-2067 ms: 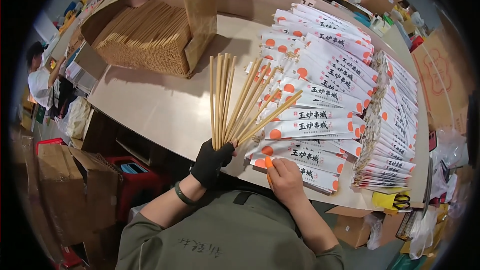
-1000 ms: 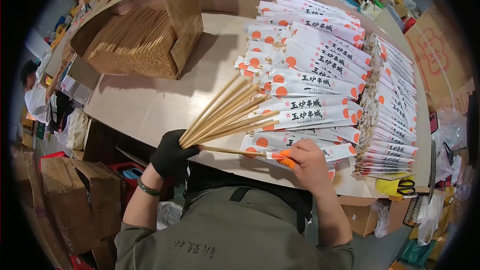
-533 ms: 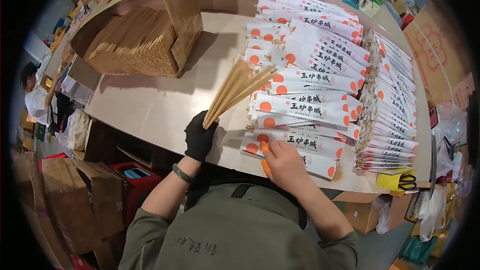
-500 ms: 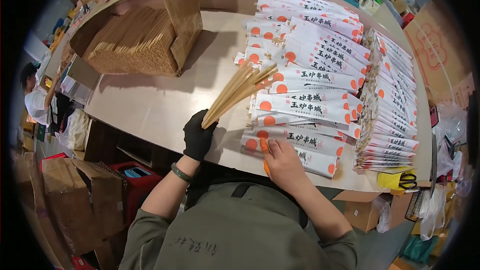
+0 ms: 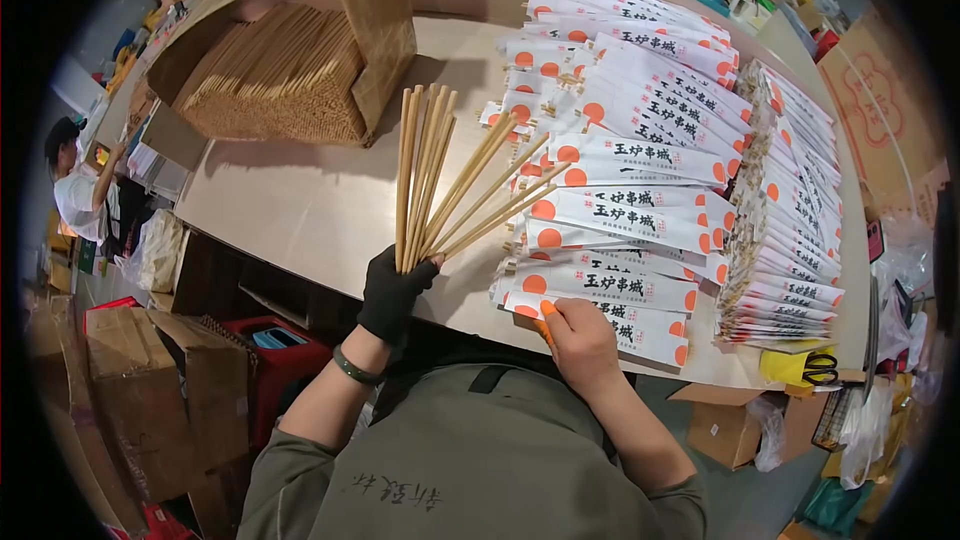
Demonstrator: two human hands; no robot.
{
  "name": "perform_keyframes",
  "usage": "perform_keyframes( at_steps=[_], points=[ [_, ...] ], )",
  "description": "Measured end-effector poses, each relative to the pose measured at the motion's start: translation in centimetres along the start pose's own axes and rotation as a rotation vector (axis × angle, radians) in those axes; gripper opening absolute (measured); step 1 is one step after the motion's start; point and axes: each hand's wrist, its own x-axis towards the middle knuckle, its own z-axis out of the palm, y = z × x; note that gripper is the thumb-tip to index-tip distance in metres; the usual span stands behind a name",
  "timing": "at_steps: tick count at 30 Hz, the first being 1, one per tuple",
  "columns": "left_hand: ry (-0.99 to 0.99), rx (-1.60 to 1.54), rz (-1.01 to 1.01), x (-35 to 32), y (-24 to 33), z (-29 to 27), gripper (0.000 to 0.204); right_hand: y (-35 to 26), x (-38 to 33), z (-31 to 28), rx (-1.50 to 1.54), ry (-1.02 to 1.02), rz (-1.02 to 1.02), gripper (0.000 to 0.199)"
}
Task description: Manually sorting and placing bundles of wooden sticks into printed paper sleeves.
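Note:
My left hand [image 5: 392, 290], in a black fingerless glove, is closed round the lower ends of a bundle of wooden chopsticks [image 5: 430, 180]. Their upper ends fan out above the table. At the table's near edge my right hand [image 5: 582, 340], with an orange finger cover, has its fingers closed at the left end of a white paper chopstick sleeve [image 5: 640, 318] with orange dots and dark lettering. Beyond it, rows of overlapping paper-sleeved chopsticks [image 5: 650, 155] cover the middle of the table. The undersides of my right fingers are hidden.
An open paper-lined carton [image 5: 385, 30] of bare chopsticks [image 5: 285, 80] stands at the far left. A second stack of sleeved chopsticks [image 5: 785, 230] lies at the right, with black-handled scissors [image 5: 820, 368] and something yellow near it. Cardboard boxes [image 5: 140, 380] surround the table [image 5: 290, 205]. Another person [image 5: 85, 190] is at the left.
The chopsticks in my left hand have turned more upright and spread into a wider fan. My right hand has shifted slightly right and down, and the sleeve's left end now shows beside its fingers.

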Motion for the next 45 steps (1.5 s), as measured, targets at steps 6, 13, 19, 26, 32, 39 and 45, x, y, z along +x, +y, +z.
perform_keyframes(
  at_steps=[6, 13, 19, 26, 32, 39, 45],
  points=[
    [-0.093, 0.087, -0.04, -0.3, -0.3, -1.9, 0.026, 0.7, 1.1, -1.3, 0.157, -0.081, 0.219, 0.012],
    [-0.195, 0.098, -0.039, -1.0, 1.3, -3.0, 0.021, 2.8, 4.2, -5.1, 0.835, -0.008, 0.82, 0.017],
    [-0.315, 0.092, 0.003, -0.2, 1.2, -5.2, 0.018, 2.8, 5.3, -6.6, 0.866, -0.092, 0.812, 0.015],
    [-0.543, 0.169, -0.101, 0.9, 2.2, -6.7, 0.024, 3.5, 4.4, -6.2, 0.323, -0.191, 0.161, 0.014],
    [-0.362, -0.342, -0.081, -0.5, 2.8, 4.5, 0.046, -1.4, 8.0, -2.6, -0.006, -0.219, -0.23, 0.021],
    [0.238, 0.264, 0.41, 5.3, -3.8, 0.1, 0.028, 5.9, 5.6, -4.4, -0.104, -0.092, 0.12, 0.044],
    [0.238, 0.271, 0.363, 6.0, -3.5, 0.1, 0.019, 10.8, 5.7, -2.8, -0.18, -0.049, 0.157, 0.057]
  ],
)
